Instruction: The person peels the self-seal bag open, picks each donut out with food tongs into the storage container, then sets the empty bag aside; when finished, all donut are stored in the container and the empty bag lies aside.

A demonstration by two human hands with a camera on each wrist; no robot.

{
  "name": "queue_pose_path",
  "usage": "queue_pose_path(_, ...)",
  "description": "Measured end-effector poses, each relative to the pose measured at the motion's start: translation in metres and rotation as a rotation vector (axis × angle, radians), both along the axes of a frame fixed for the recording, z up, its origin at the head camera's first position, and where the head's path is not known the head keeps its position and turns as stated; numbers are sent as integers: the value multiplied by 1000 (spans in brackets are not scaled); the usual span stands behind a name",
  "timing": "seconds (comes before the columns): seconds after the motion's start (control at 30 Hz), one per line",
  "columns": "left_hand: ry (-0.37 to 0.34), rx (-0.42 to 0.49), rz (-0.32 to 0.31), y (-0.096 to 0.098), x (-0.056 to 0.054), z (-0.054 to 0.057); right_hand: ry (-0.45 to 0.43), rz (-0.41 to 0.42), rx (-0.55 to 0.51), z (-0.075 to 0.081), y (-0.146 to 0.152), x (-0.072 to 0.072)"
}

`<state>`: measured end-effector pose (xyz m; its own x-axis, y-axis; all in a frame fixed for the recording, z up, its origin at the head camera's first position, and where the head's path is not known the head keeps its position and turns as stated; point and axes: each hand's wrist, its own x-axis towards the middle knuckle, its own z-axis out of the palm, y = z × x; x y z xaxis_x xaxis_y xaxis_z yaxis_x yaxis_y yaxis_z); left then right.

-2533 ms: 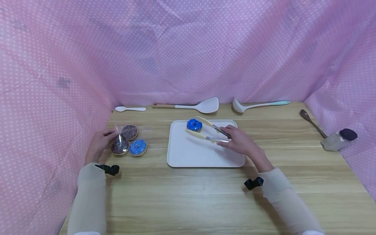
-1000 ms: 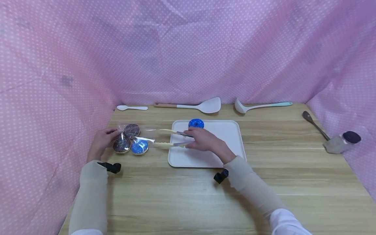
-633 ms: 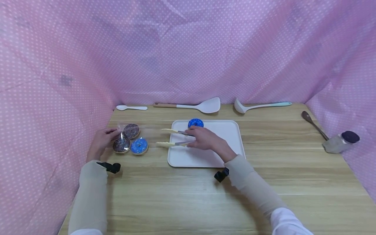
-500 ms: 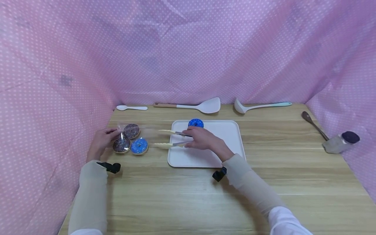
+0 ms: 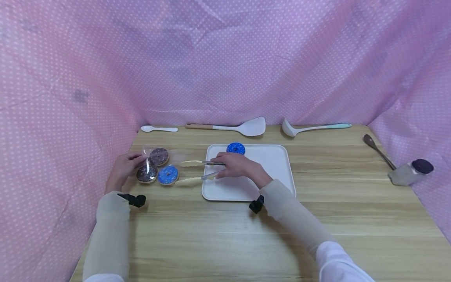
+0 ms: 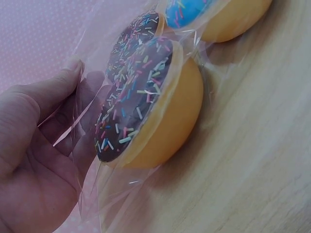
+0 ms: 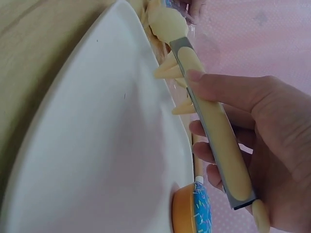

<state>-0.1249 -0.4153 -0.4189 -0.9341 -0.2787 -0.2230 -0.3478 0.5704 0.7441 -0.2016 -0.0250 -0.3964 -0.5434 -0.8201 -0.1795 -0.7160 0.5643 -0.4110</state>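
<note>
My left hand [image 5: 122, 168] pinches the edge of a clear plastic bag [image 6: 90, 116] between thumb and fingers. Two chocolate doughnuts with sprinkles [image 5: 159, 156] and a light blue doughnut [image 5: 168, 175] lie in the bag at the table's left. My right hand [image 5: 237, 165] grips tongs [image 5: 211, 175] with cream-coloured tips, held over the tray's left edge. The arms of the tongs stand apart, and their tips reach the right side of the light blue doughnut. A darker blue doughnut [image 5: 235, 148] sits at the back of the white tray [image 5: 275, 172], behind my right hand.
Along the table's back edge lie a small white spoon [image 5: 159, 129], a spatula [image 5: 251, 127] and a ladle [image 5: 289, 129]. At the right are a brown spoon [image 5: 378, 152] and a dark-lidded jar [image 5: 405, 175] on its side. Pink dotted cloth [image 5: 225, 58] hangs around the table.
My right hand has carried the tongs left, from beside the blue doughnut on the tray to the bagged doughnuts. My left hand keeps its hold on the bag in the same place.
</note>
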Motion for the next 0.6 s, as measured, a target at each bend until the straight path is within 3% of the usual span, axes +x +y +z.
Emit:
queue_pose_path(0.27,11,-22,-14,1,-3,1,-51,11,16,1,-15,-5)
queue_pose_path(0.43,-35,12,-6,3,-6,1,-63,20,17,-2,-21,-7)
queue_pose_path(0.47,-32,10,-1,-1,-10,-6,-67,21,16,-3,-22,-7)
queue_pose_path(0.6,-56,24,11,-1,-11,-5,-71,27,4,-4,-21,-4)
